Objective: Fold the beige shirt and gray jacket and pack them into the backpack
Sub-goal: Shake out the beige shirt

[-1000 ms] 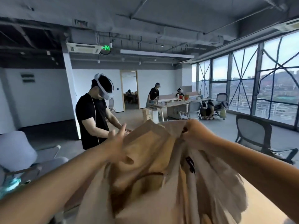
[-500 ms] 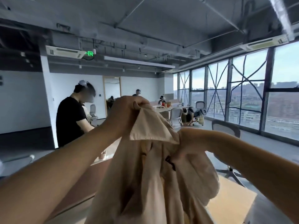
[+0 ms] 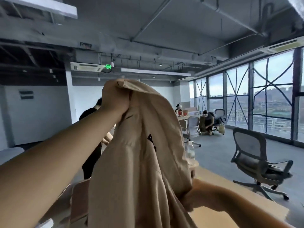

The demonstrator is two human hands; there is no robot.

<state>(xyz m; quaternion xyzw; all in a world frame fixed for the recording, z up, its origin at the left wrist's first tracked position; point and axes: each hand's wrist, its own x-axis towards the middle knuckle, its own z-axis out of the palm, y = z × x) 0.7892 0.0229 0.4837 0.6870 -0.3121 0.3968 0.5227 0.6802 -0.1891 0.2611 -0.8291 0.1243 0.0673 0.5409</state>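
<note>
The beige shirt (image 3: 148,155) hangs in the air in front of me, bunched in long folds, a small black tag showing on it. My left hand (image 3: 115,99) is raised high and grips the shirt's top edge in a fist. My right hand (image 3: 190,199) sits low at the shirt's right side, closed on a lower part of the cloth, its fingers partly hidden by the fabric. The gray jacket and the backpack are out of view.
A wooden table (image 3: 230,199) lies below the shirt, with a clear plastic bottle (image 3: 190,150) at its far end. A person in black (image 3: 90,145) stands behind my left arm. A gray office chair (image 3: 256,163) stands to the right, more desks and people beyond.
My left hand has lifted the shirt's top higher. My right hand has dropped from the shirt's upper part to a low spot on its right side. The view has tilted upward.
</note>
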